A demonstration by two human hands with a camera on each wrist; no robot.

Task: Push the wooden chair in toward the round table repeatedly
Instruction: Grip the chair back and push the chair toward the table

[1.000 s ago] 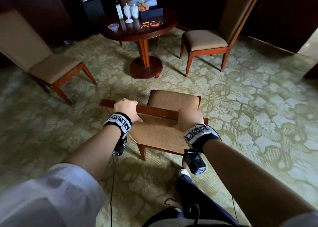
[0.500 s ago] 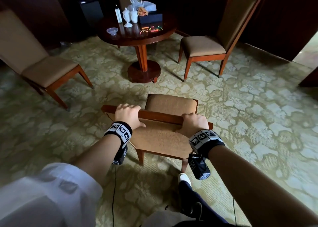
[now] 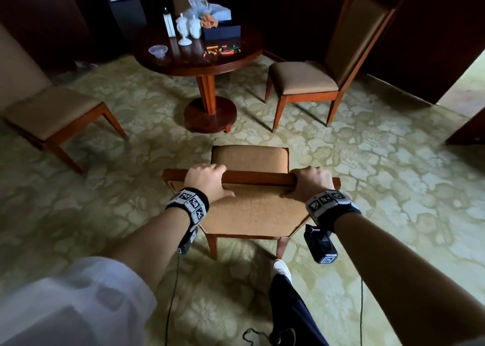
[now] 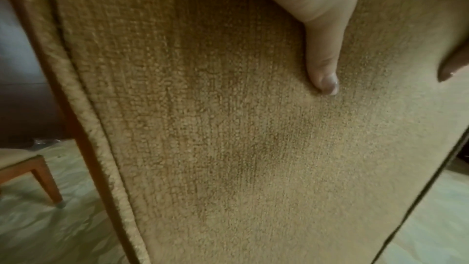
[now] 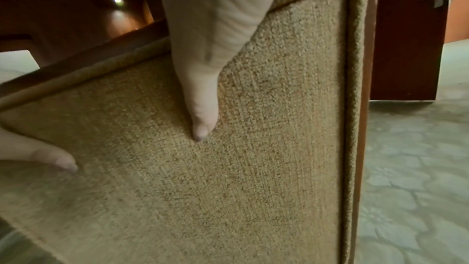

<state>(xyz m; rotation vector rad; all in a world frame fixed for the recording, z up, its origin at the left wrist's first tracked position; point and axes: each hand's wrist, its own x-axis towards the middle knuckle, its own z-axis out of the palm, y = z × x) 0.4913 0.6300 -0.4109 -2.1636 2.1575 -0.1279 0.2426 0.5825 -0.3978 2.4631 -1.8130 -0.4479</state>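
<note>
I am holding the top bar of the chair [image 3: 250,162] with both hands: my left hand [image 3: 207,181] and my right hand [image 3: 309,183] each wrap over the wood, with my thumbs pressed flat on the soft back. The chair sits on the carpet on my side of the table [image 3: 199,59], well apart from it, with its seat facing the table's round foot. I think I am in the middle of a push, and next I need to lean in evenly with both arms so the chair slides straight toward the table.

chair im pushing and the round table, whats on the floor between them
Only bare patterned carpet lies between the chair seat's front edge and the round table pedestal base. The head view shows this stretch; the wrist views show only the backrest fabric.
</note>
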